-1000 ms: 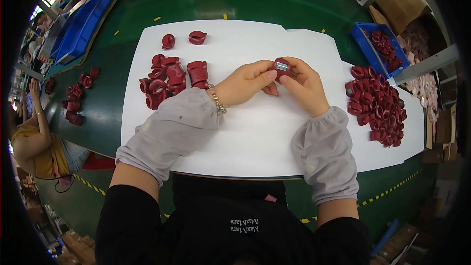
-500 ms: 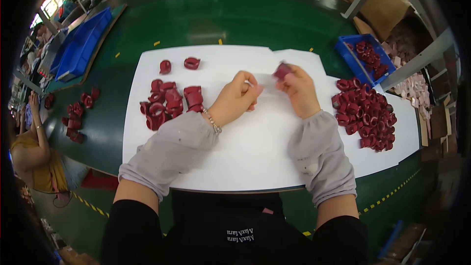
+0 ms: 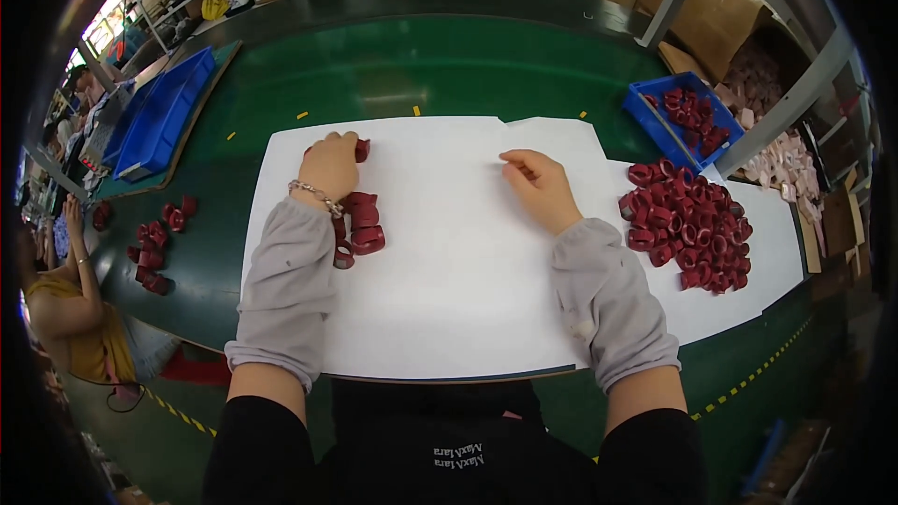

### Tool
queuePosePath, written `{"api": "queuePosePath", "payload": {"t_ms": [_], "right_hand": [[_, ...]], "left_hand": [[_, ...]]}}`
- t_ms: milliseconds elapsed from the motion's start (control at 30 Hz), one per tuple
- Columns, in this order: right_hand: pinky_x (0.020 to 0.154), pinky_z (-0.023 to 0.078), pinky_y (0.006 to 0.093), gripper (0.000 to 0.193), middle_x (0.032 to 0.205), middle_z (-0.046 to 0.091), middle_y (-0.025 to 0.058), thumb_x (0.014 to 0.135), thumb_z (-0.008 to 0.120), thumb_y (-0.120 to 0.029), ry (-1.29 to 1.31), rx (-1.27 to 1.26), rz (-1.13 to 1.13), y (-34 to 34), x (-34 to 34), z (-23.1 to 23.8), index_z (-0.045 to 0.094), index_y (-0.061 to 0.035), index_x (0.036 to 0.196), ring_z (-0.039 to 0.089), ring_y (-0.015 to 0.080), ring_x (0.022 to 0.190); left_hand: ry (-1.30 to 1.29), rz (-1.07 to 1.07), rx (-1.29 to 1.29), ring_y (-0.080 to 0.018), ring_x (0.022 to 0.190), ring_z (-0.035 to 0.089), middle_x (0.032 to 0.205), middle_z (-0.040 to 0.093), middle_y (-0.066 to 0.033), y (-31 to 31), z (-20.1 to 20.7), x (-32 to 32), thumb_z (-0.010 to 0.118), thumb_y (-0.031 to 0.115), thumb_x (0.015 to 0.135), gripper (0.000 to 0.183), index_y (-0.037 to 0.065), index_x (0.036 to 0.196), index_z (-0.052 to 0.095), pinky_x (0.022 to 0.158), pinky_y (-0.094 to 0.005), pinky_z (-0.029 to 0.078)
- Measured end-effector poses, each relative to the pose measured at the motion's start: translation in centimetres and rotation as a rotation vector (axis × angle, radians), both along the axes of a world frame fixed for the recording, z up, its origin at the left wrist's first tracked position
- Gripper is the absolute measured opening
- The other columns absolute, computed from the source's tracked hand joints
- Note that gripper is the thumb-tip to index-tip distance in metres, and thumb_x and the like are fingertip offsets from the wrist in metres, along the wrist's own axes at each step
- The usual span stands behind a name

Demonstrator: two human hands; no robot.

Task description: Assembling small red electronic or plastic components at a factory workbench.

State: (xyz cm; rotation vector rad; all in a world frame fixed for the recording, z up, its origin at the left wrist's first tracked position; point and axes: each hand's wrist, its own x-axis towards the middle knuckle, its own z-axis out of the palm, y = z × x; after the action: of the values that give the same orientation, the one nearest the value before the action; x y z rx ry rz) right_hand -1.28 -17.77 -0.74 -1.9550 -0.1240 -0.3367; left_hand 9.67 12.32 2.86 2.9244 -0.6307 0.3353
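Observation:
My left hand (image 3: 329,168) reaches over the far left part of the white sheet, its fingers curled downward. Whatever lies within its fingers is hidden beneath the hand. A dark red ring-shaped piece (image 3: 363,151) sits right beside its fingertips. Under and beside the left wrist, a group of the same dark red pieces (image 3: 366,213) shows only in part, the sleeve covering the others. My right hand (image 3: 544,191) hovers over the right half of the sheet, loosely bent, with thumb and forefinger slightly apart and nothing visible between them.
A large heap of dark red pieces (image 3: 690,229) lies at the right, with a blue bin (image 3: 645,117) of more behind it. At the left are several loose pieces (image 3: 150,245), a blue tray (image 3: 173,112) and another person (image 3: 70,313). A grey post (image 3: 790,98) stands at the right.
My left hand has moved left and away from me, over the far left pieces. The dark red piece my right hand held is no longer in it. The whole view has shifted slightly.

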Motion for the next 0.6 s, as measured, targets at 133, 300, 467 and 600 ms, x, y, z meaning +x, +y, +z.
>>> {"api": "queuePosePath", "payload": {"t_ms": [133,300,467,600], "right_hand": [[0.07,0.048,0.0248,0.018,0.094,0.062,0.008,0.086,0.056,-0.007,-0.043,-0.18,0.058,0.2,-0.7,0.6,0.062,0.0005,0.1,0.059,0.0145,0.08],[0.08,0.046,0.0266,0.032,0.101,0.061,0.0081,0.086,0.054,-0.007,-0.001,0.02,0.175,0.8,-1.5,0.8,0.054,-0.0009,0.118,0.058,0.015,0.09],[0.096,0.039,0.0317,0.054,0.124,0.051,0.0109,0.086,0.057,-0.012,0.093,0.118,0.417,1.9,-1.9,2.6,0.037,-0.0013,0.135,0.051,0.0191,0.111],[0.096,0.039,0.0321,0.053,0.123,0.051,0.011,0.084,0.059,-0.011,0.173,0.119,0.386,1.6,-1.8,2.5,0.039,-0.0012,0.133,0.051,0.0195,0.111]], "left_hand": [[0.088,-0.089,-0.195,-0.0328,0.082,0.062,0.09,0.063,-0.0192,-1.0,1.5,-0.9,0.056,0.011,0.082,0.021,0.002,0.101,0.06,0.072,-0.0401,0.049],[0.923,-0.307,-1.284,-0.013,0.083,0.058,0.098,0.061,-0.0056,-8.9,1.4,-6.7,0.053,0.025,0.092,0.031,0.001,0.111,0.057,0.073,-0.0295,0.049],[1.403,-0.36,-1.589,-0.0128,0.089,0.056,0.104,0.058,-0.0061,-9.8,-1.9,-8.1,0.047,0.028,0.096,0.032,0.003,0.114,0.053,0.079,-0.0286,0.048],[1.27,-0.275,-1.572,-0.0137,0.088,0.057,0.105,0.059,-0.0098,-10.4,-2.0,-8.4,0.046,0.028,0.096,0.027,0.004,0.108,0.046,0.08,-0.0298,0.049]]}}
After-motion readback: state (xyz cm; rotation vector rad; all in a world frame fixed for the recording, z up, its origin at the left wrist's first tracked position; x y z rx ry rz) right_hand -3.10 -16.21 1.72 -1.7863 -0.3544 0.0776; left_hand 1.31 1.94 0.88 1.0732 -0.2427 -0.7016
